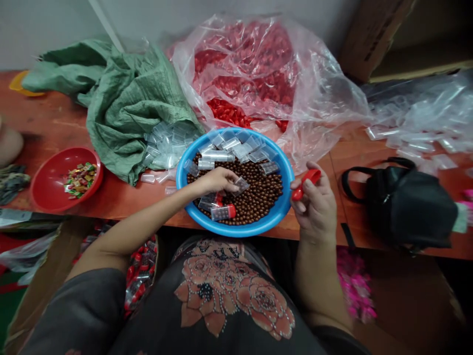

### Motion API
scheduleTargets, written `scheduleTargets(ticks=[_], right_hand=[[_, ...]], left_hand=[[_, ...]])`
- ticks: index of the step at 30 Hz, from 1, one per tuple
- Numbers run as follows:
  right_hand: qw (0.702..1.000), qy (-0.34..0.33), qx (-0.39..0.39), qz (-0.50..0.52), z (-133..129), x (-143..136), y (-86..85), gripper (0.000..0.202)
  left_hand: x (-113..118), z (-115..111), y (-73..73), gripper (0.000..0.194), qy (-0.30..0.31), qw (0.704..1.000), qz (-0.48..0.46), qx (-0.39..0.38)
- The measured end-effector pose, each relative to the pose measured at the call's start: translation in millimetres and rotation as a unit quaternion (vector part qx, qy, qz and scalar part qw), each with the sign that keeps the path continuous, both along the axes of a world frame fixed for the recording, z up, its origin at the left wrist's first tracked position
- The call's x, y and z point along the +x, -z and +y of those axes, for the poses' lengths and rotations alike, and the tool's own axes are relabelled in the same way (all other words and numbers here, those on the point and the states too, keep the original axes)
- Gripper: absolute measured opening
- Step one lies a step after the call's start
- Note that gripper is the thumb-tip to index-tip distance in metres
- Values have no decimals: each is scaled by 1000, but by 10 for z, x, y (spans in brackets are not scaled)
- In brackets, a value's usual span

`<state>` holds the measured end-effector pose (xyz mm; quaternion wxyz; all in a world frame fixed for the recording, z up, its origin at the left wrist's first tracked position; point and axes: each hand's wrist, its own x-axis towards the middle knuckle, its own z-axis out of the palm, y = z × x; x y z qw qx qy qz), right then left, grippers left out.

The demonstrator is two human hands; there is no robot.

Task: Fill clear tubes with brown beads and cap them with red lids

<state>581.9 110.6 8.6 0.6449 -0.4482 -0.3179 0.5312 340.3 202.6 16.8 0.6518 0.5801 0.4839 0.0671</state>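
A blue basin [281, 170] sits at the table's near edge, full of small brown balls [258, 192] with several clear plastic tubes [229, 148] lying on top. My left hand [216, 181] reaches into the basin and pinches one clear tube [242, 186] over the balls. Beside it lies a filled tube with a red cap [223, 212]. My right hand [314, 202] hovers at the basin's right rim, fingers closed around red caps [306, 182].
A clear bag of red caps [251, 69] lies behind the basin. A green sack [125, 103] spills clear tubes at left. A red bowl of wrapped sweets [64, 180] stands far left. A black bag [406, 202] sits right, with more clear plastic [417, 113] behind.
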Motion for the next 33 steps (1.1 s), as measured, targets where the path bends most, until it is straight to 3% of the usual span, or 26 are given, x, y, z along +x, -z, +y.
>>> scheduleTargets(ticks=[2, 4, 7, 10, 12, 15, 18, 21, 27, 33], right_hand=[[1000, 7, 8, -10, -13, -64, -20, 42], [1000, 14, 10, -21, -34, -114, -38, 44], [999, 29, 11, -22, -73, -139, -49, 42], [998, 55, 18, -12, -103, -110, -37, 32], [996, 80, 25, -20, -115, -78, -27, 27], [994, 96, 27, -34, -120, -45, -30, 22], [998, 60, 22, -26, -100, -53, -50, 15], [1000, -2, 3, -2, -50, -122, -67, 29], [994, -100, -40, 32, 63, -360, -99, 42], [992, -119, -36, 30, 134, -506, -80, 43]], left_hand=[[140, 7, 38, 16, 64, 992, 88, 64], [325, 12, 80, 15, 81, 987, 114, 84], [564, 17, 158, 10, 45, 998, 35, 33], [645, 27, 229, 11, -10, 997, -73, -31], [600, 28, 222, 17, -39, 990, -125, -57], [418, -12, 77, 21, -52, 977, -185, -94], [187, -127, -139, 24, -62, 961, -241, -119], [7, -280, -258, 25, -104, 954, -264, -100], [-171, -468, -233, 33, -168, 950, -259, -48], [-246, -525, -242, 37, -178, 950, -250, -52]])
